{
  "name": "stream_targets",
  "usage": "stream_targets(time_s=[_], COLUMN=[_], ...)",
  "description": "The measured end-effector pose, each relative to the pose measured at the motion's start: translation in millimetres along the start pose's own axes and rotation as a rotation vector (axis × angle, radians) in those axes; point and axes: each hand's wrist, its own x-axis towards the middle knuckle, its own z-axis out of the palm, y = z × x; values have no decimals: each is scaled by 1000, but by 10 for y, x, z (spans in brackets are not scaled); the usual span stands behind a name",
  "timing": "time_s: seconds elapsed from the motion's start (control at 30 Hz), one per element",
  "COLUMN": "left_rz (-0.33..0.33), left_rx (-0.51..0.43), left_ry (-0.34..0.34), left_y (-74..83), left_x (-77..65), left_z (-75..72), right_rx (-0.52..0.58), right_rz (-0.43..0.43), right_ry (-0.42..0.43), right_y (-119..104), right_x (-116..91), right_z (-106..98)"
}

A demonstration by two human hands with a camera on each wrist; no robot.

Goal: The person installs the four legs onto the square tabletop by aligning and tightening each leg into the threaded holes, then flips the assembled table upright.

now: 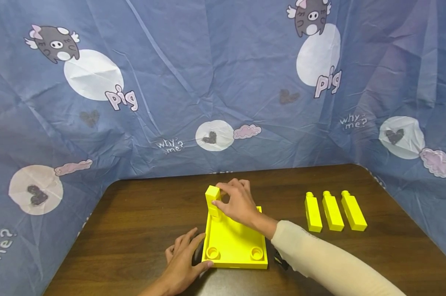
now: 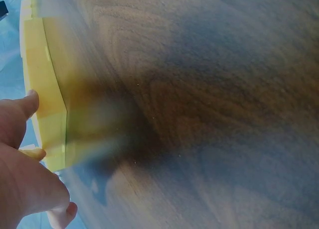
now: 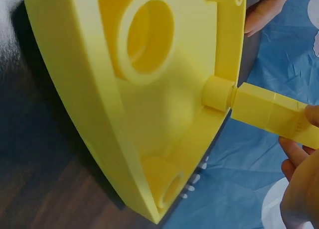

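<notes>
Yellow block (image 1: pixel 213 199) pinched upright in my right hand (image 1: pixel 237 202), I rest my spread left hand (image 1: pixel 183 260) against the yellow tray (image 1: pixel 233 243) on a wood-grain desk (image 1: pixel 145 213) backed by blue pig-printed cloth (image 1: pixel 178 102).

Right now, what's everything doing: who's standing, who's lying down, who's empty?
Yellow tray: flat, open side up
Standing block: upright at far-left socket; can't tell if fully in
Three other blocks: lying down
Other three sockets: empty
Right grip: pinching the standing block
Left grip: touching the tray
</notes>
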Motion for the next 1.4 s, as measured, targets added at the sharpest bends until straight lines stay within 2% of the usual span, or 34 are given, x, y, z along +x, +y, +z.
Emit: stream_targets(time_s=[0.2, 0.27, 0.37, 0.53, 0.63, 0.77, 0.93, 1.17, 1.4], left_rz=[4, 4, 3, -4, -11, -12, -6, 2, 5], left_rx=[-6, -7, -8, -3, 2, 4, 6, 0, -14], left_ry=[-3, -3, -2, -2, -4, -2, 2, 8, 5], left_y=[-1, -2, -3, 3, 8, 8, 9, 12, 6], left_x=[-1, -2, -3, 4, 8, 9, 7, 2, -1], left_z=[1, 2, 4, 6, 6, 6, 14, 15, 13], right_rx=[-106, -75, 45, 228, 265, 263, 252, 170, 176], right_rz=[-45, -28, 45, 97, 112, 150, 163, 83, 69], right_ry=[-120, -163, -197, -104, -43, -14, -21, -83, -118], right_y=[-13, -10, -3, 42, 62, 57, 13, -11, 15], right_x=[26, 26, 38, 103, 124, 126, 113, 97, 98], right_z=[-42, -57, -72, -52, -39, -22, -9, -24, -43])
